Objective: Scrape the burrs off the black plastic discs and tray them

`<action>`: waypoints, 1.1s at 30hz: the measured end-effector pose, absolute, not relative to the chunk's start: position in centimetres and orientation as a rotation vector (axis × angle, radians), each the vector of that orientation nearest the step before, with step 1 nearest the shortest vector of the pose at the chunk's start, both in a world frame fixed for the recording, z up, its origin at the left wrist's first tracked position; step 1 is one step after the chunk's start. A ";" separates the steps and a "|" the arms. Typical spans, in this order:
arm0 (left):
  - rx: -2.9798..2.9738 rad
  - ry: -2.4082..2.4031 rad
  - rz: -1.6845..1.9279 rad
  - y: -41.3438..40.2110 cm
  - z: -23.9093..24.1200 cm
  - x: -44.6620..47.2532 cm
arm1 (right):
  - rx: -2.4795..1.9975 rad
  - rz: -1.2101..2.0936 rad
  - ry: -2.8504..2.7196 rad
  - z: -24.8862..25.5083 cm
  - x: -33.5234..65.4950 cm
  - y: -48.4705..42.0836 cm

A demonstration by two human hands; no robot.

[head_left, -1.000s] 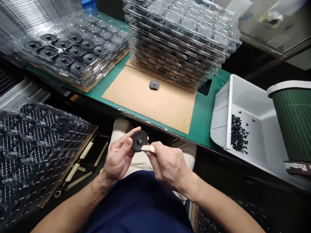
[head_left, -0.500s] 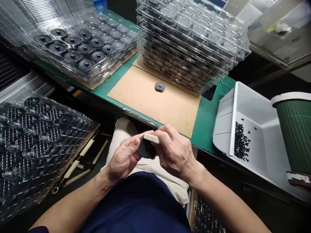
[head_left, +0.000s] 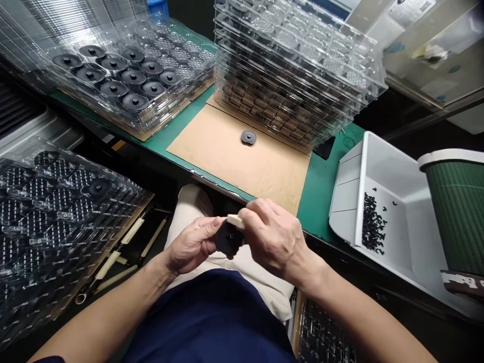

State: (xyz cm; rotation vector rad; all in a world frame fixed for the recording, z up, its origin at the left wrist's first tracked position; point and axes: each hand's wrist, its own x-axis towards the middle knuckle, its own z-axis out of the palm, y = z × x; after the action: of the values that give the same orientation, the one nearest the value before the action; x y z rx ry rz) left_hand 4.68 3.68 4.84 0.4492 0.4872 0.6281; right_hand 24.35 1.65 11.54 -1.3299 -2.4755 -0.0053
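Above my lap, my left hand (head_left: 194, 245) is closed on the edge of a round black disc (head_left: 228, 239) with a small hub at its middle. My right hand (head_left: 273, 237) grips a pale, flat-ended tool (head_left: 236, 221), its tip against the upper rim of the disc. Most of that tool is hidden in my fingers, so its kind does not show. Beyond my hands a similar dark disc (head_left: 248, 137) lies on the cardboard sheet (head_left: 212, 138).
A clear tray of black discs (head_left: 133, 76) stands at the far left. Stacked clear trays (head_left: 287, 85) rise behind the cardboard. On the right, a grey bin (head_left: 406, 237) holds small black pieces (head_left: 372, 222), beside a green cylinder (head_left: 459, 206). More trays (head_left: 64, 222) lie lower left.
The pale tool has turned slightly and shifted along the upper rim of the disc. The disc has tilted to face the camera more, still held in my left hand.
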 end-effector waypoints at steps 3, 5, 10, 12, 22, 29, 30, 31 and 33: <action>0.394 0.487 0.791 3.8 5.2 4.9 | -1.303 0.019 -2.435 11.8 23.9 1.7; 0.380 0.566 0.966 4.0 5.5 4.9 | -1.377 0.106 -2.326 11.4 23.7 1.4; 0.416 0.577 0.729 4.4 4.9 4.8 | -1.408 0.071 -2.379 10.6 24.7 1.6; 0.377 0.523 0.593 4.4 4.3 5.0 | -1.233 0.056 -2.563 11.2 25.1 2.5; 0.250 0.402 0.631 4.5 4.6 5.1 | -0.986 -0.109 -2.710 12.9 24.8 4.2; 0.281 0.452 0.677 4.4 4.5 5.0 | -1.014 -0.133 -2.700 13.0 24.5 4.5; 0.280 0.458 0.696 4.4 4.6 5.0 | -1.003 -0.124 -2.692 13.0 24.4 4.4; 0.284 0.474 0.740 4.5 4.8 4.9 | -1.034 -0.114 -2.659 12.9 24.4 4.2; 0.309 0.532 0.875 4.7 5.1 4.8 | -1.202 -0.066 -2.542 12.4 24.4 3.6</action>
State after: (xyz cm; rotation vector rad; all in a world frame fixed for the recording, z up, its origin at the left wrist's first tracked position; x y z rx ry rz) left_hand 4.75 4.68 5.06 0.3091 0.5318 0.8754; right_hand 24.37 3.62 12.44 -1.2018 -2.5416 -0.0663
